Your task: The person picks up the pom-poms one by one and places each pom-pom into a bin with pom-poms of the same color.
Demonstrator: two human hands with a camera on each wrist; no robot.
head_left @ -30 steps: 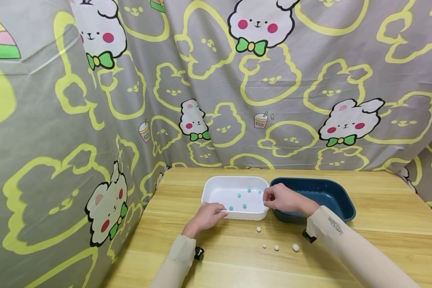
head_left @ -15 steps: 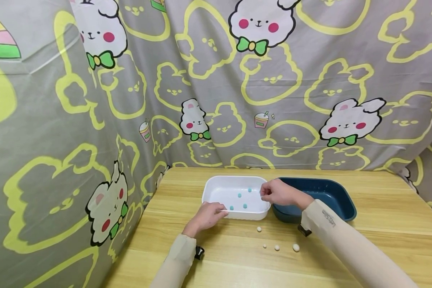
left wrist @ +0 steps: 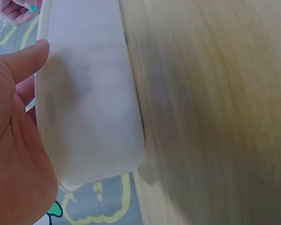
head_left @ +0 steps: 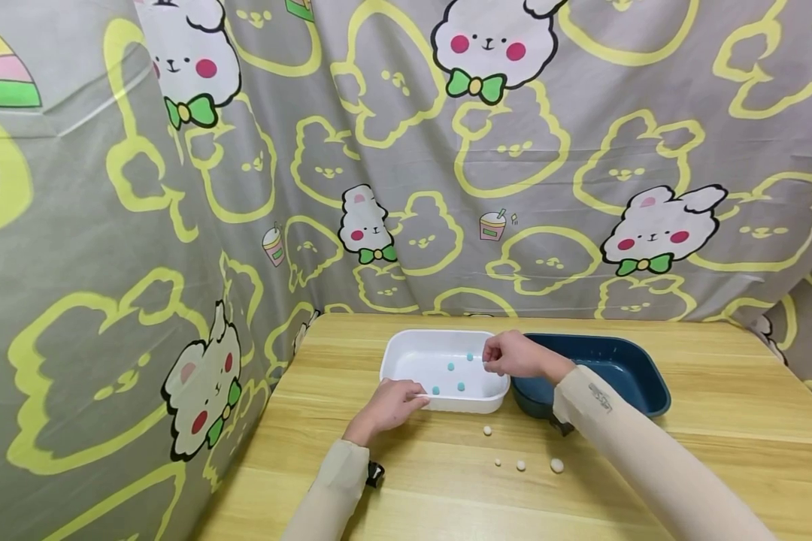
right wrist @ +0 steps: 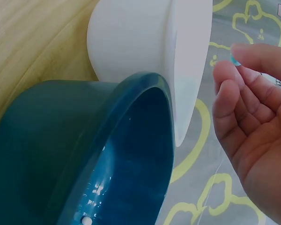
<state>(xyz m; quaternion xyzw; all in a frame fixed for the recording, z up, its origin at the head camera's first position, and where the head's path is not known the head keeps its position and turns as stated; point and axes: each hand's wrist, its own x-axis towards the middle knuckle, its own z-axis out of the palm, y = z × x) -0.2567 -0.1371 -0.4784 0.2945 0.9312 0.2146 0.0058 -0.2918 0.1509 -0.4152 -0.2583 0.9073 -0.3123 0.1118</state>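
My left hand (head_left: 392, 406) grips the near rim of a white plastic basin (head_left: 406, 342), thumb outside and fingers behind the rim, as the left wrist view shows. Above the basin's right end, my right hand (head_left: 519, 355) pinches a small teal ball (right wrist: 234, 59) between thumb and forefinger. That ball also peeks out at the fingertips in the left wrist view. Several teal balls (head_left: 462, 386) lie apart on the basin's floor. Just right of it, partly behind my right forearm, stands a dark blue basin (head_left: 639, 368).
Several small white balls of differing size, including a larger one (head_left: 557, 466), lie on the wooden table (head_left: 446, 481) in front of the basins. One white ball (right wrist: 86, 220) rests inside the blue basin. A patterned curtain (head_left: 419, 165) hangs behind and to the left.
My right hand has moved left and slightly up, over the white basin's right end. A teal ball seen there earlier no longer shows in the head view. My left hand stays put.
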